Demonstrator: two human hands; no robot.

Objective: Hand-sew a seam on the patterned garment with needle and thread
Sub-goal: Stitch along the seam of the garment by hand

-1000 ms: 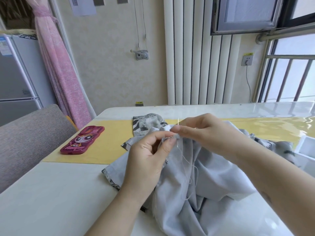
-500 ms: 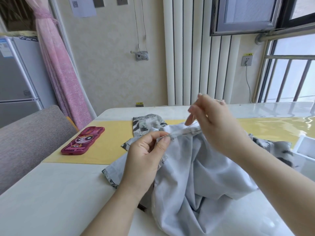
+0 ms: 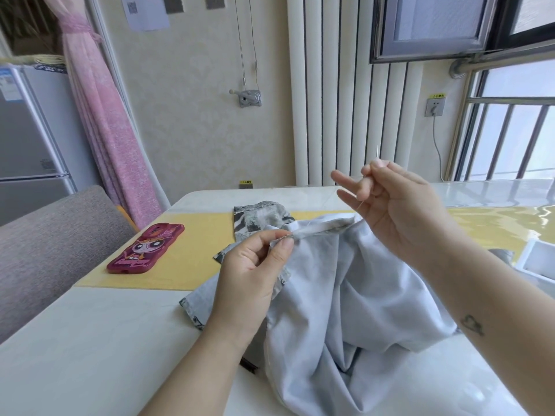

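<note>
The garment (image 3: 339, 283) lies bunched on the table with its pale grey inside out; a grey-and-black patterned part shows at the back. My left hand (image 3: 255, 274) pinches the folded seam edge between thumb and forefinger. My right hand (image 3: 393, 211) is raised above and to the right of the seam and pinches the needle (image 3: 377, 151), whose tip points up past my fingertips. A thin thread (image 3: 360, 205) runs from that hand down toward the seam. The forefinger and middle finger of that hand stick out to the left.
A pink cartoon phone case (image 3: 147, 249) lies on the yellow mat (image 3: 192, 265) at the left. A white box (image 3: 537, 262) sits at the table's right edge. A grey sofa (image 3: 51, 244) is to the left, a radiator and window behind.
My right hand left the seam and rose up and to the right, drawing the needle and thread out of the cloth. My left hand kept its pinch on the seam.
</note>
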